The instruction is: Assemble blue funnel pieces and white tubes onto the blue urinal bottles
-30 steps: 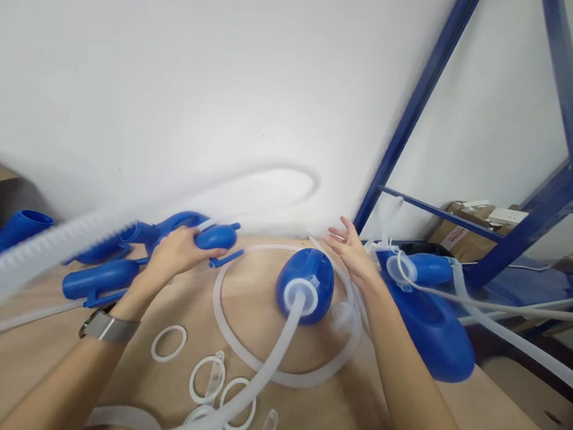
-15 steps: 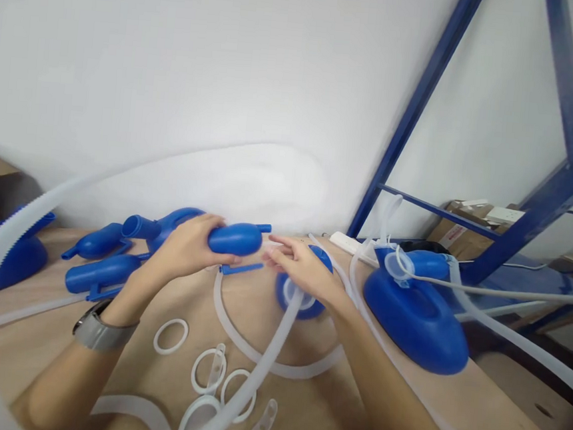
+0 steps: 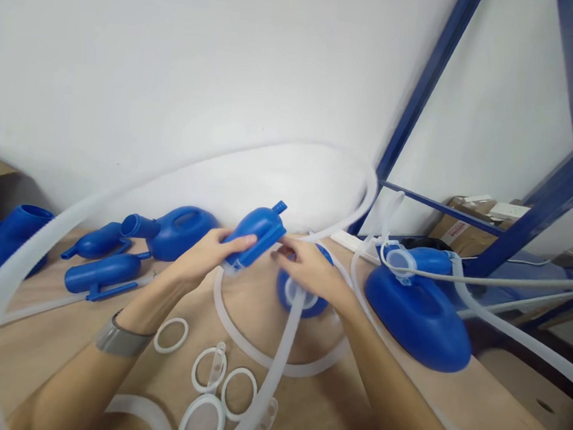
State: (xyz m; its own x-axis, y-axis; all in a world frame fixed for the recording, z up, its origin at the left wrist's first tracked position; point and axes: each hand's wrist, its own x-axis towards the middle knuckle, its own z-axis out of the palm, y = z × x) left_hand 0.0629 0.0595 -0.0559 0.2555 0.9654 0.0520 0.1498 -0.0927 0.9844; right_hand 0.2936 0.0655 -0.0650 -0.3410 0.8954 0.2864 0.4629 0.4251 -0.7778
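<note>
My left hand (image 3: pixel 217 252) is closed round a blue plastic bulb-shaped piece (image 3: pixel 255 226). It has a ribbed nozzle at its upper end and a flat bar along its side. My right hand (image 3: pixel 312 264) is just right of that piece, fingers curled by the bar's end. A translucent white tube (image 3: pixel 369 189) loops high along the wall and drops to my right hand, which seems closed on it; its end is hidden. Under my right wrist stands a blue bottle (image 3: pixel 284 295), with another pale hose (image 3: pixel 285 349) running from its neck toward me.
White rings (image 3: pixel 171 336) and a white cap (image 3: pixel 202 425) with strap lie in front. To the left are blue bottles (image 3: pixel 184 233) and two more bulb pieces (image 3: pixel 103 276). At right, a blue bottle (image 3: pixel 418 320) with hoses sits beside a blue metal frame (image 3: pixel 428 87).
My left hand has turned the bulb piece, so its nozzle tilts up and its bar faces me. The tube loop has swung right. My right hand stays close by.
</note>
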